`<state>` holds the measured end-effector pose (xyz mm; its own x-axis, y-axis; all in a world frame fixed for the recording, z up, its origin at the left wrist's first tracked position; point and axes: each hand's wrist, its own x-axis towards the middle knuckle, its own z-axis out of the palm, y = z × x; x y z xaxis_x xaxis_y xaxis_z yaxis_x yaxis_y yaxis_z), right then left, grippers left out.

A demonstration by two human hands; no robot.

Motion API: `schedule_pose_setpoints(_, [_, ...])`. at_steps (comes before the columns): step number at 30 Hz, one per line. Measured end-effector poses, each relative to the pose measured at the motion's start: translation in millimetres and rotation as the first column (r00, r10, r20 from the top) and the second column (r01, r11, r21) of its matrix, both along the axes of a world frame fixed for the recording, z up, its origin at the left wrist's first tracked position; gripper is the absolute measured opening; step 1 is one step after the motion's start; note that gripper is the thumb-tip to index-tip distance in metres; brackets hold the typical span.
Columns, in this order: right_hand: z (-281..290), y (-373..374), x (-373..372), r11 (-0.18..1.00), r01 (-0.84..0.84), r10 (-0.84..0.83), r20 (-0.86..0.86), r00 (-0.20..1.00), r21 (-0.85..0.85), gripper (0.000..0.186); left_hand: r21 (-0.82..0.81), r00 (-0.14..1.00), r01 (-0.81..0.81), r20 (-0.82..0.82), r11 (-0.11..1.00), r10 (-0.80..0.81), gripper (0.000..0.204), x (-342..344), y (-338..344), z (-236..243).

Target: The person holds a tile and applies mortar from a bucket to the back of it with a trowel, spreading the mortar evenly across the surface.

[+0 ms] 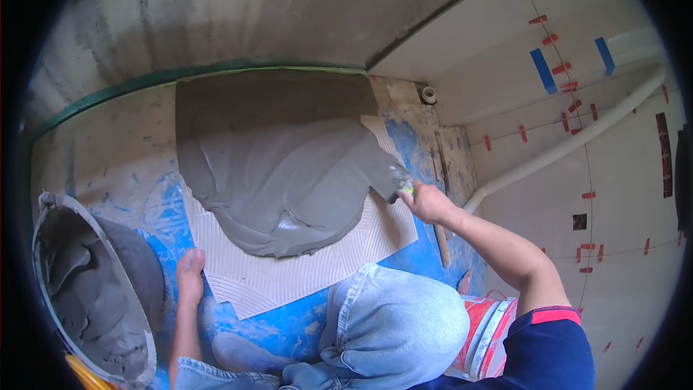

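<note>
A large tile (289, 285) lies ribbed back up on the blue-stained floor, and a thick spread of grey mortar (289, 173) covers most of it. My right hand (431, 204) is closed round the handle of a trowel (401, 177) at the tile's right side. Mortar hides most of the trowel's blade, which touches the spread. At the tile's left edge, my left hand (190, 274) has its fingers bent against the rim, seeming to grip it; their undersides are hidden. Bare ribbed tile shows along the near side and at the right.
A bucket of grey mortar (97, 310) stands at the left. Beside my right arm is a red and white bucket (487, 336). A pale pipe (570, 141) slants along the right wall, which bears red clips (523, 132) and blue tape (543, 71). A pipe stub (429, 94) rises near the far corner.
</note>
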<state>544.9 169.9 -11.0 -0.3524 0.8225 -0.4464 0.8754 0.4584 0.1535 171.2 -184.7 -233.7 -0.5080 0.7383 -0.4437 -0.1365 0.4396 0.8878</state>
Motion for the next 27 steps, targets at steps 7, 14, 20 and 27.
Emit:
schedule_pose_setpoints(7, [-1.7, -74.9, 8.4, 0.352, 0.413, -0.806, -0.048, 0.591, -0.84, 0.056, 0.058, 0.993, -0.077, 0.098, 0.995, 0.071, 0.037, 1.4, -7.1, -8.9])
schedule_pose_setpoints(14, [-1.4, -152.4, -54.1, 0.046, 0.227, -0.868, 0.074, 0.492, -0.973, 0.039, 0.0, 0.998, -0.013, 0.068, 1.0, 0.013, 0.037, -4.8, -12.8, -9.5])
schedule_pose_setpoints(20, [12.1, -125.2, -80.0, 0.76, -0.325, 0.368, -0.04, 0.929, -0.562, 0.047, -0.012, 0.997, -0.023, -0.08, 1.0, 0.022, 0.043, 1.9, -11.1, -27.1])
schedule_pose_setpoints(27, [-31.7, -10.0, -12.6, 0.955, -0.294, 0.294, -0.029, 0.955, 0.03, 0.045, 0.041, 0.998, -0.039, 0.046, 0.998, 0.037, 0.04, 5.7, -4.0, -19.5])
